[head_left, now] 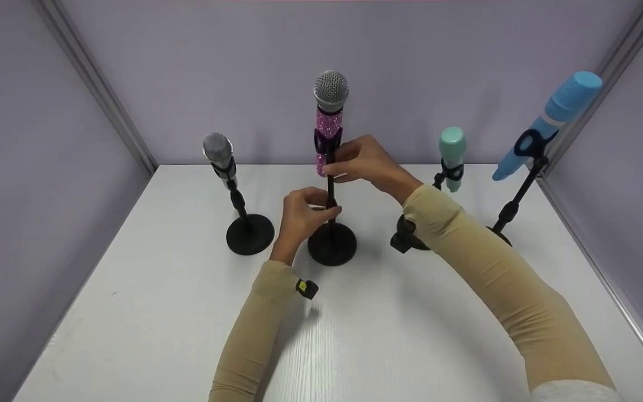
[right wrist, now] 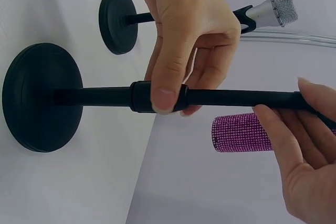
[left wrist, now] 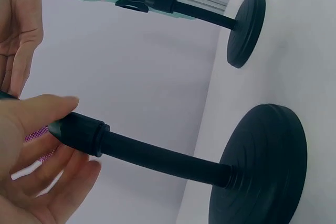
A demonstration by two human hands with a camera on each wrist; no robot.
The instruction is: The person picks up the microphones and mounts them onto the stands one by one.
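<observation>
In the head view, a pink glittery microphone (head_left: 330, 120) with a silver mesh head sits in the clip of a black microphone stand (head_left: 332, 248) mid-table. My left hand (head_left: 302, 215) pinches the collar (right wrist: 140, 97) partway up the stand's pole between thumb and fingers. Higher up, just under the clip, the thumb and fingers of my right hand (head_left: 370, 163) grip the thin upper pole (right wrist: 231, 98). The stand's round base (left wrist: 262, 166) rests on the table with its pole upright. From the right wrist, the microphone's pink lower end shows beside the pole.
A silver microphone (head_left: 218, 149) on a stand is to the left. On the right stand a mint green microphone (head_left: 453, 146) and a large, tilted blue microphone (head_left: 556, 114), each on a black stand. Grey walls (head_left: 466, 56) enclose the back and sides of the white table (head_left: 148, 312).
</observation>
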